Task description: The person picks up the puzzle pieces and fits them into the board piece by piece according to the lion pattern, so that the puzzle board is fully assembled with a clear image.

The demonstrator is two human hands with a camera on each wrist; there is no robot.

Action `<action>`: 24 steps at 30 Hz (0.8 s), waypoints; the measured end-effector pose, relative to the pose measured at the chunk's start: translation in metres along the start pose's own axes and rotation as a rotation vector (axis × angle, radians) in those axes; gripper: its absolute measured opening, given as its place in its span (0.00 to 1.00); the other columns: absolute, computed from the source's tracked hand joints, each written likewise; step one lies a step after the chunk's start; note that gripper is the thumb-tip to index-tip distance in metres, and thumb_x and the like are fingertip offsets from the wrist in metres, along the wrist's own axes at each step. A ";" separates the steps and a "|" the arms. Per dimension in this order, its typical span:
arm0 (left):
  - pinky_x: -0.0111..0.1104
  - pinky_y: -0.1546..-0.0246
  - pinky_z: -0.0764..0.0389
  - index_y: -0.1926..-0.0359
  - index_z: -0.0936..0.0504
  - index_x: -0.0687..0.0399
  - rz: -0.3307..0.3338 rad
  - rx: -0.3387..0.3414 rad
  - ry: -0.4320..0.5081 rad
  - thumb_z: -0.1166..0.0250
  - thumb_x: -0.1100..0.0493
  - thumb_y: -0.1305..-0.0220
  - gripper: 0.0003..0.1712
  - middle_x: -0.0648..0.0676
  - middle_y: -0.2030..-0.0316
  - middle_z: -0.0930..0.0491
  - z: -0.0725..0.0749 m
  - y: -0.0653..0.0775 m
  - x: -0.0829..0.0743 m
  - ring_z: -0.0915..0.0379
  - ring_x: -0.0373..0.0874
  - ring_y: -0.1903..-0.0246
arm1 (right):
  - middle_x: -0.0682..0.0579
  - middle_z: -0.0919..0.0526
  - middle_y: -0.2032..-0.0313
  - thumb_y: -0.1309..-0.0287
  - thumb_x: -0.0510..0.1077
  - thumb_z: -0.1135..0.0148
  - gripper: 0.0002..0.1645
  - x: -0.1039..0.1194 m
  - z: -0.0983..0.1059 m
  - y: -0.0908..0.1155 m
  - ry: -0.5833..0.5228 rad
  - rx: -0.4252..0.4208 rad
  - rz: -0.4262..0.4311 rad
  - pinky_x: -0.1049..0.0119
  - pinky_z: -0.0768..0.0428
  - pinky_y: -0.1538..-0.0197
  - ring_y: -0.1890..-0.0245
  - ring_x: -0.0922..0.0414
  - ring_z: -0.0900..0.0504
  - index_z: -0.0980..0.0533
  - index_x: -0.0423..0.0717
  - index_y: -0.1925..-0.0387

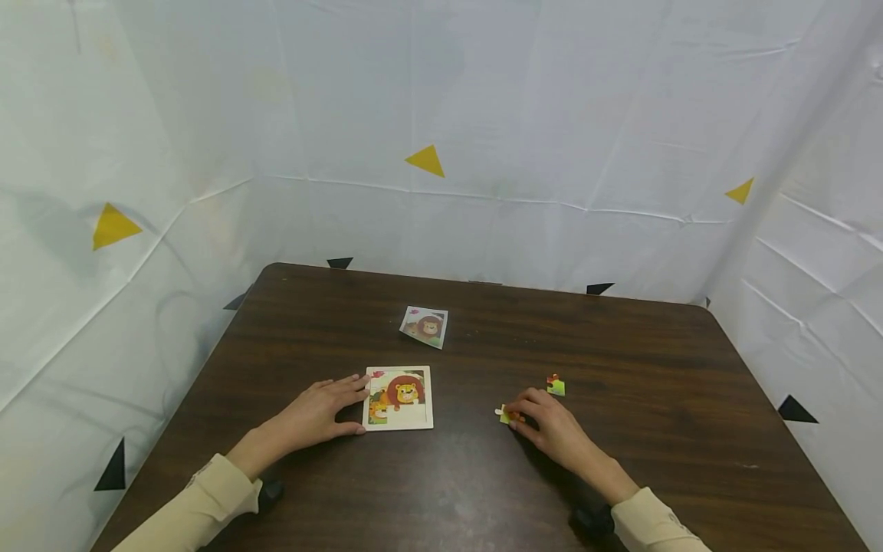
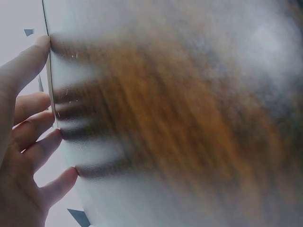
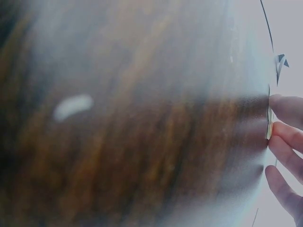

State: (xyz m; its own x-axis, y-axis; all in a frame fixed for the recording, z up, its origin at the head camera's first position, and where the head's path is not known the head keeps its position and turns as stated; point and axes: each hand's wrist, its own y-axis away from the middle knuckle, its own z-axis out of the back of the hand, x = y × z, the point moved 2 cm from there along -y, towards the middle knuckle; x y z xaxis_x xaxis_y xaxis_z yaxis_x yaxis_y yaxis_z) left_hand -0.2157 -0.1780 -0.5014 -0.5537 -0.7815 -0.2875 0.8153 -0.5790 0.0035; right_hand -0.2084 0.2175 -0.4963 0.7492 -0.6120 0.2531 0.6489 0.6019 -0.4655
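A lion jigsaw in a pale square tray [image 1: 429, 399] lies left of centre on the table. Its lower right part shows bare backing. My left hand [image 1: 310, 414] rests at the tray's left edge, fingers stretched out and thumb by the lower corner. My right hand [image 1: 552, 429] pinches a jigsaw piece [image 1: 503, 416] at the table surface, partly hidden under the fingers. A second jigsaw piece [image 1: 556, 386], green and red, lies just beyond that hand. In the right wrist view, the piece's thin edge [image 3: 270, 131] shows at the fingertips.
A paper picture [image 1: 424, 327] of the same lion lies behind the tray with a raised corner. The brown wooden table [image 1: 662, 360] extends on both sides. White sheeting [image 1: 524, 115] with yellow triangles hangs behind and beside it.
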 end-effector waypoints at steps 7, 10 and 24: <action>0.58 0.39 0.37 0.35 0.27 0.55 -0.006 -0.004 -0.002 0.34 0.38 0.42 0.40 0.54 0.31 0.37 0.000 0.000 -0.001 0.42 0.53 0.32 | 0.53 0.20 0.63 0.57 0.35 0.24 0.16 -0.001 -0.001 0.000 0.004 0.003 -0.007 0.66 0.23 0.67 0.66 0.61 0.24 0.17 0.45 0.62; 0.58 0.39 0.37 0.35 0.28 0.55 -0.008 -0.007 0.003 0.34 0.38 0.42 0.40 0.54 0.31 0.37 0.000 0.001 -0.001 0.42 0.53 0.32 | 0.53 0.20 0.63 0.57 0.35 0.24 0.16 -0.002 -0.002 0.001 0.003 -0.001 -0.008 0.65 0.22 0.66 0.66 0.60 0.23 0.17 0.45 0.62; 0.59 0.38 0.39 0.35 0.27 0.55 0.001 0.005 0.015 0.34 0.38 0.42 0.39 0.55 0.31 0.37 0.001 0.000 -0.001 0.42 0.53 0.32 | 0.53 0.19 0.61 0.55 0.36 0.25 0.16 -0.004 -0.001 -0.001 -0.025 -0.008 -0.019 0.63 0.20 0.64 0.64 0.59 0.21 0.17 0.46 0.61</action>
State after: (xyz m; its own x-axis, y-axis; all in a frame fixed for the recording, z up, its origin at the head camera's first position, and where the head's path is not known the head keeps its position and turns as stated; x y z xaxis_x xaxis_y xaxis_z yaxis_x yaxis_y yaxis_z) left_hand -0.2151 -0.1774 -0.5004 -0.5502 -0.7784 -0.3022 0.8149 -0.5795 0.0088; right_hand -0.2116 0.2191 -0.4977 0.7397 -0.6104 0.2833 0.6623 0.5857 -0.4673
